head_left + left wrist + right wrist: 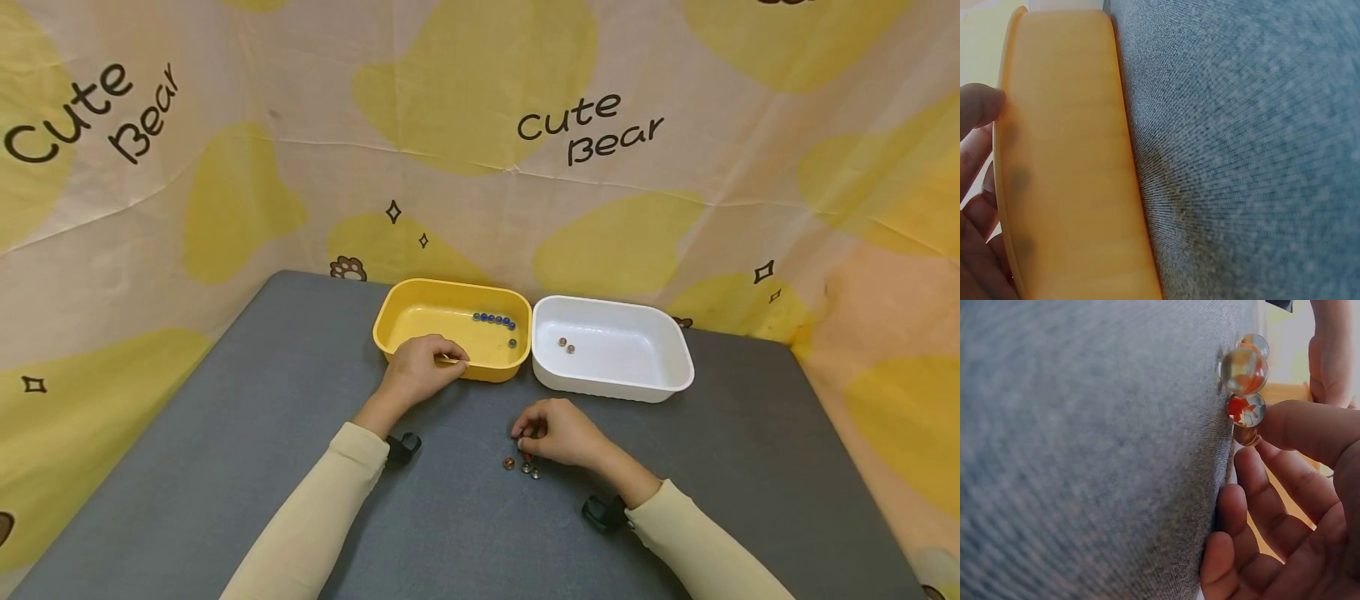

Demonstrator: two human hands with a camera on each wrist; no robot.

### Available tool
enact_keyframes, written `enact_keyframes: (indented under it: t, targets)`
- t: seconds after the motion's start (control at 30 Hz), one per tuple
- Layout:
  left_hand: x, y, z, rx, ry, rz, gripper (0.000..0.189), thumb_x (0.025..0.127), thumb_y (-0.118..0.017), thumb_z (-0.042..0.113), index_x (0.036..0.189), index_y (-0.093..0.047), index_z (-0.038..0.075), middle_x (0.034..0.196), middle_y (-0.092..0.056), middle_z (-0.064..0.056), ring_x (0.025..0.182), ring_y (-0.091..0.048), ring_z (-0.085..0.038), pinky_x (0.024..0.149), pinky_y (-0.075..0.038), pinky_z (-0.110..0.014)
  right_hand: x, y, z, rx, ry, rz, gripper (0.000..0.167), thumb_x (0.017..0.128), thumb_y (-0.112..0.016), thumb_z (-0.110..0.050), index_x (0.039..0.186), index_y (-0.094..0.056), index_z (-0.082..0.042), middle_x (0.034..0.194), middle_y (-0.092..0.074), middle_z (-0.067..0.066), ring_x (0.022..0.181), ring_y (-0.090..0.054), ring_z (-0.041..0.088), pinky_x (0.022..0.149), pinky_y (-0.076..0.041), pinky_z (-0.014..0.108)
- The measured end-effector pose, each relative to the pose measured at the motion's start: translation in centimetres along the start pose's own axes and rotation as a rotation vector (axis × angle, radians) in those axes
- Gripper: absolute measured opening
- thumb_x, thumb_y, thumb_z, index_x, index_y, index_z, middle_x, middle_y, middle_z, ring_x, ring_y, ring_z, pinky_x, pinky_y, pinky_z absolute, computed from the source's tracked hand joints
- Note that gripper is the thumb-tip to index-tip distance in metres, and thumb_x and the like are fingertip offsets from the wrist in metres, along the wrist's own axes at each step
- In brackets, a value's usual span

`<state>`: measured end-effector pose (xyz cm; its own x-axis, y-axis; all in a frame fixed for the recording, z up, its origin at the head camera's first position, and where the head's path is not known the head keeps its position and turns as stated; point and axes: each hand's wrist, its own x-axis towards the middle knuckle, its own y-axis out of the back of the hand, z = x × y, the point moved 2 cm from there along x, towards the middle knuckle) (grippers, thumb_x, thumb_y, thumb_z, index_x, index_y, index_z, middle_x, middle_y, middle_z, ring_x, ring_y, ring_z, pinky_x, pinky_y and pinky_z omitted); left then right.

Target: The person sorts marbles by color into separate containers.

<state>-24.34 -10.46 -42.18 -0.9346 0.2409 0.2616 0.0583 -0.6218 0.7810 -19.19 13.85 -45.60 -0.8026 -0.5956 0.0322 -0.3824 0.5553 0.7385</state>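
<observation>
My left hand [420, 367] grips the near rim of a yellow plastic bin [517, 367]. In the left wrist view its thumb [985, 103] lies on the rim, with the fingers on the bin's inner side. Several blue marbles [491, 318] sit in a row inside, with a duller marble [512, 343] near them. My right hand [566, 433] is low at the table, thumb and fingertips around a glass marble with red inside [1246, 411]. Other marbles touch or lie close to it, including a clear one with orange and green [1244, 371]. A brown marble [509, 463] lies slightly left.
A white plastic bin [615, 392] stands right beside the yellow one, holding two brownish marbles [566, 346]. Both rest on a grey cloth-covered table [450, 533]. A printed yellow and cream curtain [465, 108] hangs behind. Each wrist wears a black camera.
</observation>
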Motion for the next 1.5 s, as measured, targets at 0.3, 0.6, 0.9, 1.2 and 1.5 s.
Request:
enact_keyframes:
  t: [0.3, 0.6, 0.9, 1.2, 1.5]
  targets:
    - [-0.1, 0.0, 0.1, -0.003, -0.002, 0.002, 0.004, 0.084, -0.072, 0.028, 0.085, -0.075, 0.025, 0.086, -0.07, 0.01, 0.082, -0.063, -0.008, 0.078, -0.051, -0.031, 0.1, -0.2, 0.0, -0.001, -0.032, -0.007, 0.005, 0.082, -0.074, -0.01, 0.086, -0.072, -0.013, 0.068, -0.066, -0.009, 0.06, -0.053, 0.001, 0.056, -0.045, 0.019]
    - [-0.1, -0.1, 0.0, -0.008, -0.004, 0.006, 0.004, 0.084, -0.072, 0.028, 0.085, -0.075, 0.025, 0.085, -0.07, 0.01, 0.081, -0.063, -0.008, 0.078, -0.05, -0.031, 0.1, 0.0, 0.1, 0.022, -0.043, -0.001, 0.006, 0.082, -0.069, -0.008, 0.086, -0.072, -0.013, 0.065, -0.065, -0.008, 0.054, -0.053, 0.003, 0.052, -0.043, 0.018]
    - [0.1, -0.2, -0.2, 0.005, -0.008, 0.005, 0.005, 0.084, -0.072, 0.029, 0.085, -0.075, 0.026, 0.086, -0.07, 0.01, 0.081, -0.063, -0.008, 0.078, -0.05, -0.031, -0.1, 1.0, -0.3, 0.063, -0.032, 0.055, 0.011, 0.079, -0.069, -0.006, 0.086, -0.074, -0.014, 0.074, -0.067, -0.006, 0.057, -0.052, 0.003, 0.053, -0.045, 0.019]
    - [0.0, 0.0, -0.1, 0.003, -0.006, -0.005, 0.006, 0.084, -0.072, 0.029, 0.086, -0.075, 0.025, 0.087, -0.07, 0.01, 0.083, -0.064, -0.009, 0.079, -0.051, -0.031, -0.2, 2.1, -1.1, 0.057, -0.015, 0.081, 0.009, 0.081, -0.069, -0.007, 0.088, -0.073, -0.012, 0.077, -0.066, -0.005, 0.064, -0.054, 0.006, 0.055, -0.046, 0.021]
    - [0.0, -0.1, -0.2, -0.003, -0.003, -0.007, 0.005, 0.084, -0.072, 0.03, 0.086, -0.075, 0.026, 0.087, -0.071, 0.01, 0.083, -0.063, -0.009, 0.079, -0.05, -0.031, -0.3, 3.6, -1.4, 0.051, -0.023, 0.134, 0.01, 0.082, -0.069, -0.008, 0.09, -0.074, -0.012, 0.079, -0.067, -0.007, 0.071, -0.058, 0.008, 0.064, -0.049, 0.022]
